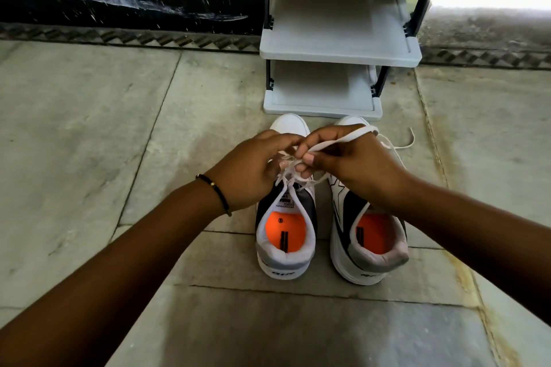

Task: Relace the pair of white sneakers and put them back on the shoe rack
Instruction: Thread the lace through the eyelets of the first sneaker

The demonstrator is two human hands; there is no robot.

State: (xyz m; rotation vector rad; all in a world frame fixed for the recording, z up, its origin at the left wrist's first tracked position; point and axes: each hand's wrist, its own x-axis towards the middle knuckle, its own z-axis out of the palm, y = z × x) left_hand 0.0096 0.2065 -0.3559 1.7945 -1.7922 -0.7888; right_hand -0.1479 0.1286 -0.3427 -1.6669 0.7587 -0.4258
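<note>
Two white sneakers with dark side panels and orange insoles stand side by side on the floor, heels towards me: the left sneaker (285,243) and the right sneaker (369,250). Both hands work over the left sneaker's tongue. My left hand (250,170) pinches its white lace (337,141) close to the eyelets. My right hand (348,158) holds a loop of the same lace, which arcs over its knuckles. A loose lace end (407,144) trails on the floor to the right. The laced part under my fingers is hidden.
A white shoe rack (340,53) with black posts stands just beyond the sneakers' toes; its two visible shelves hold nothing. A dark wall base with a patterned border runs behind it. Stone floor tiles (119,128) spread to the left and right.
</note>
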